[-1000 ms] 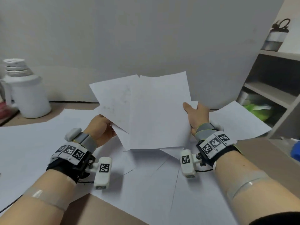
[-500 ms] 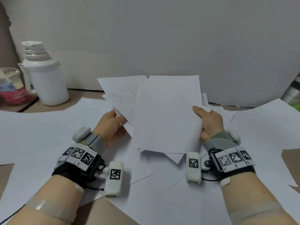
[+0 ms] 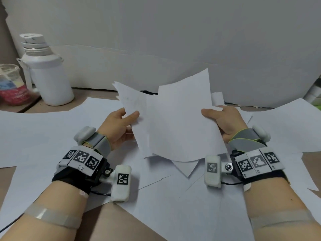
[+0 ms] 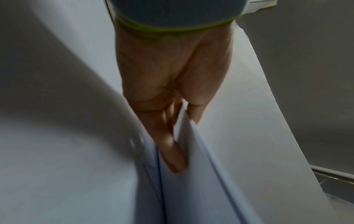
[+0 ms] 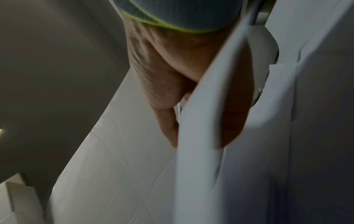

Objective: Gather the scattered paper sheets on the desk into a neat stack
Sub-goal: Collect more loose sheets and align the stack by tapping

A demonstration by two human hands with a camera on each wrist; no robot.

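Note:
I hold a loose bundle of white paper sheets upright above the desk, fanned and uneven at the top. My left hand grips the bundle's left edge, thumb on the near face. My right hand grips its right edge the same way. In the left wrist view the fingers lie between sheets. In the right wrist view the sheets run between thumb and fingers. More white sheets lie spread flat and overlapping on the desk beneath.
A white flask stands at the back left, with a clear lidded tub with a red base beside it. A grey wall board closes the back. Brown desk surface shows near the front edge.
The view has swung left, so the shelf at the right left the picture. The held bundle has tilted, its right top corner now higher, and both hands have closed in on it.

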